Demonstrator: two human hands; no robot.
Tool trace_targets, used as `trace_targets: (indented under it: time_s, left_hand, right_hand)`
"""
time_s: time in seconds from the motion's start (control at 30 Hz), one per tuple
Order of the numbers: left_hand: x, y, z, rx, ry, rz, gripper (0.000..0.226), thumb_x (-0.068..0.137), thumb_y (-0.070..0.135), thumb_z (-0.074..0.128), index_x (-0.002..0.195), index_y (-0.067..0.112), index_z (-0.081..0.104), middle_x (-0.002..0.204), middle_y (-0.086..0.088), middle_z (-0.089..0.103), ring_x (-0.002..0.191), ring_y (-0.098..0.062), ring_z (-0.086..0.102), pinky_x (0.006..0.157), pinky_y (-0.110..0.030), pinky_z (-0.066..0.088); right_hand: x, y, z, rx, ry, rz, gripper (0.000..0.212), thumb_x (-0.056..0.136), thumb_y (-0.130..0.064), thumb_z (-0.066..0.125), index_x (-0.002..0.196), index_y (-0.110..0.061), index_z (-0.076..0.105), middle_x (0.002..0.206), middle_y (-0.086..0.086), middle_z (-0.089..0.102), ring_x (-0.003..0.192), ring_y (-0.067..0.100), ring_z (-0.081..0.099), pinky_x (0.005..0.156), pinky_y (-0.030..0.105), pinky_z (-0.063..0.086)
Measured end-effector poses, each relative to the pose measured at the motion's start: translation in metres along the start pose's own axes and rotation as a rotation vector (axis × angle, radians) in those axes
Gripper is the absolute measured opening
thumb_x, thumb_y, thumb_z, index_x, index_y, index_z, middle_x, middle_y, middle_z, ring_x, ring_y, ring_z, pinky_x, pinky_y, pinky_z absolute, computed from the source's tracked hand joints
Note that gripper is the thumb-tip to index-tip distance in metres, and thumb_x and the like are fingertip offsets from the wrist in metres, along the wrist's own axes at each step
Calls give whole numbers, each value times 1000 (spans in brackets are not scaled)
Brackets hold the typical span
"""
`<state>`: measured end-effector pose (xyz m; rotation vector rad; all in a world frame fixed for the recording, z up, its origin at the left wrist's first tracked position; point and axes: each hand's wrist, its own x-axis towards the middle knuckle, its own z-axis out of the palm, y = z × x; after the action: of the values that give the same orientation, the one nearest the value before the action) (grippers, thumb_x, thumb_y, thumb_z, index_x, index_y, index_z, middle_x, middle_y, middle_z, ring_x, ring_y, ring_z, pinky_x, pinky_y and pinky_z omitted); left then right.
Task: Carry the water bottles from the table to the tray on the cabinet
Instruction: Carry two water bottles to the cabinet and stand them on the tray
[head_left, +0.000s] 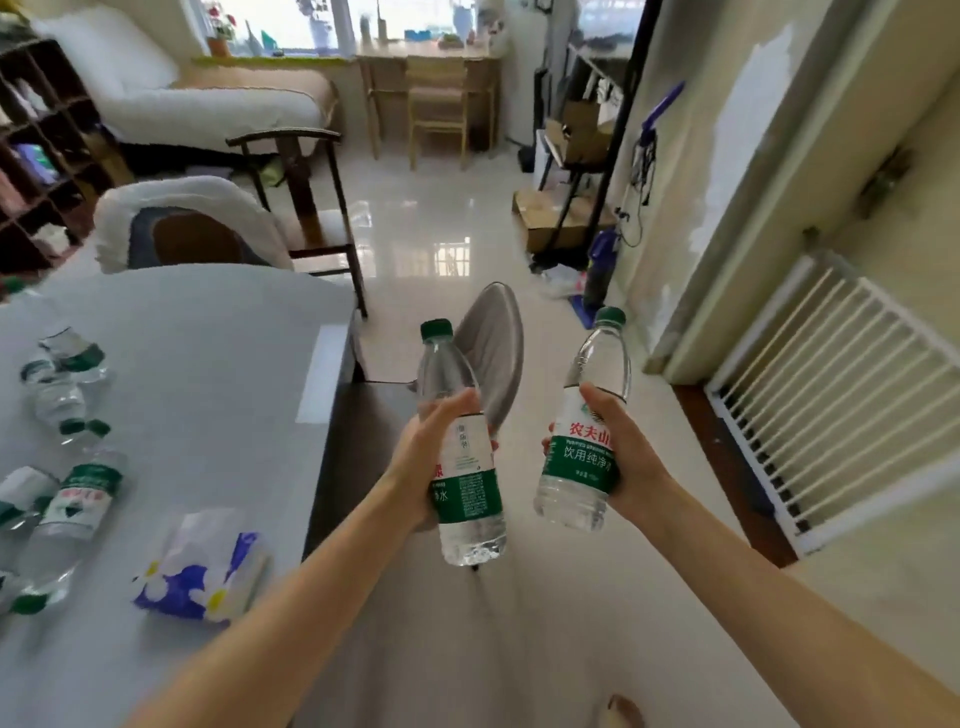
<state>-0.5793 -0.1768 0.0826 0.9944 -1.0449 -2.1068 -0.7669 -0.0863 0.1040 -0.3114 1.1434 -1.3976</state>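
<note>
My left hand (423, 449) grips a clear water bottle (467, 499) with a green cap and green label, held upright past the right edge of the table (208, 374). A second, matching bottle (582, 467) stands upright in my right hand (618, 457), over the floor. Several more water bottles (67, 384) lie and stand at the left of the grey table, one of them (78, 504) nearer me. No tray or cabinet is in view.
A blue and white tissue pack (202, 566) lies on the table near me. A grey chair (493, 348) stands just beyond my hands. A white radiator grille (841, 384) lines the right wall. Open shiny floor (441, 208) stretches toward a desk and chair (436, 98).
</note>
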Motion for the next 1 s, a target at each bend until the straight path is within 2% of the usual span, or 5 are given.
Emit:
trace_targets:
  time_s: [0.23,0.4,0.6,0.87,1.0]
  left_hand:
    - [124,-38,131,82,-109,-95,55,83,41,67,121,6,51,82,-7,67,65,-17,66,59,-30,55]
    - [223,-31,196,109,-101,-98,49,74,45,72,108,12,58,85,-9,67,68,-20,66,67,-35,56]
    - [336,5,211,110,-80,-84,46,76,44,66,106,11,59,83,-8,67,68,-20,66,66,-33,56]
    - [524,71,200,41,-71,-118,42,83,42,65,109,10,56,84,-8,65,66,-19,65,61,-31,56]
    - [612,129,200,57,-40,-99,41,85,43,62,112,12,55,83,-7,67,67,-19,66,63,-32,57]
  right_hand:
    - [40,-59,-127,97,170,1,44,68,-35,72,102,-12,56,75,11,64,60,24,65,60,33,57]
    - [119,-142,-185,79,190,1,48,67,-37,74,104,-12,55,79,12,62,61,24,64,61,34,58]
    - [226,-221,-202,19,109,-11,43,70,-34,74,102,-11,57,77,11,64,61,23,64,61,32,58]
    - [394,-307,-187,-122,124,-56,12,85,-24,65,91,-15,62,75,8,69,63,21,67,61,31,58]
    - [478,-370,-166,-183,127,-79,15,86,-24,66,96,-13,64,73,6,71,61,18,69,57,28,57]
